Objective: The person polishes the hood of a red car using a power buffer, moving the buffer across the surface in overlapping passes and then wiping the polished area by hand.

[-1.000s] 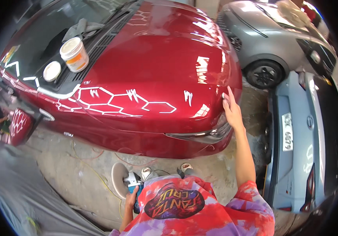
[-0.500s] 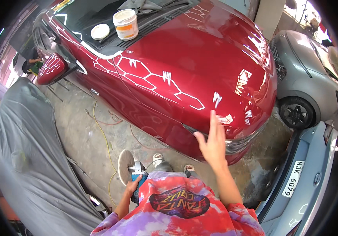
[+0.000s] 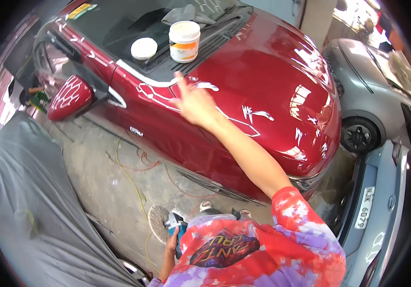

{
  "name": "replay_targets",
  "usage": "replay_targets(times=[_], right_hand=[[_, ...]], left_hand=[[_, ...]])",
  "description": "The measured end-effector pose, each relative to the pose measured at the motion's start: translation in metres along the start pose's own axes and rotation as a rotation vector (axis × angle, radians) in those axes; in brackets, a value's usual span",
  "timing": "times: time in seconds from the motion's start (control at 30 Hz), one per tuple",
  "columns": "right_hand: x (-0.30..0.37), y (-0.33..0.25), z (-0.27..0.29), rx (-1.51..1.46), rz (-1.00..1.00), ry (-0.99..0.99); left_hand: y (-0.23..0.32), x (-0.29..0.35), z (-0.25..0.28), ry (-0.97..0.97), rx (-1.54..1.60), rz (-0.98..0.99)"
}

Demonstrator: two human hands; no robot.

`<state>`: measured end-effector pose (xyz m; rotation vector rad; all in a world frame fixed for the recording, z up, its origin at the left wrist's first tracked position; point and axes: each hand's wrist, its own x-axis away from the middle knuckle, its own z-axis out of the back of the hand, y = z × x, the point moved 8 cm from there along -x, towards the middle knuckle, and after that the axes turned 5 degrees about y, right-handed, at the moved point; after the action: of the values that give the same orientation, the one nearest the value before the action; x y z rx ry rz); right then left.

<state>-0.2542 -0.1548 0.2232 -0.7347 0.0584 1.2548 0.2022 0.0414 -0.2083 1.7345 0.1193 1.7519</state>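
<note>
My left hand (image 3: 171,242) is closed round the blue body of a power polisher (image 3: 175,224), held low at my left side. Its round pale pad (image 3: 158,225) faces away from me. Stretched over the red car (image 3: 272,62), my right hand (image 3: 197,104) is open and holds nothing, its fingers extended and slightly blurred. Whether it touches the paint I cannot tell. Just beyond the fingertips, an open white tub (image 3: 184,45) with an orange label stands at the windshield base. Its round white lid (image 3: 143,49) lies beside it. White streaks (image 3: 259,114) mark the glossy hood among light reflections.
A grey cloth (image 3: 186,15) lies by the wipers. The red side mirror (image 3: 70,98) juts out. A covered vehicle (image 3: 28,191) stands at left, a silver car (image 3: 372,81) and a blue-grey car (image 3: 382,205) at right. A yellow cord (image 3: 136,189) trails over the concrete.
My right hand has moved left and farther away, from near the headlight toward the tub. White dabs on the hood now look streaked. The view has shifted; the polisher stays in my left hand.
</note>
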Motion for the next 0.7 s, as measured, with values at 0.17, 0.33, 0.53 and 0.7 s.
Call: replay_targets(times=[0.17,0.33,0.53,0.7], right_hand=[[0.017,-0.013,-0.015,0.198,0.185,0.274],[0.128,-0.018,0.014,0.401,0.142,0.237],[0.272,0.055,0.077,0.148,-0.559,0.419],[0.299,0.065,0.035,0.068,-0.497,0.254]], left_hand=[[0.015,-0.028,0.013,-0.128,-0.012,0.033],[0.034,-0.047,0.025,-0.224,-0.068,0.059],[0.064,-0.068,0.029,-0.292,-0.138,0.059],[0.078,-0.078,0.013,-0.369,-0.23,0.09]])
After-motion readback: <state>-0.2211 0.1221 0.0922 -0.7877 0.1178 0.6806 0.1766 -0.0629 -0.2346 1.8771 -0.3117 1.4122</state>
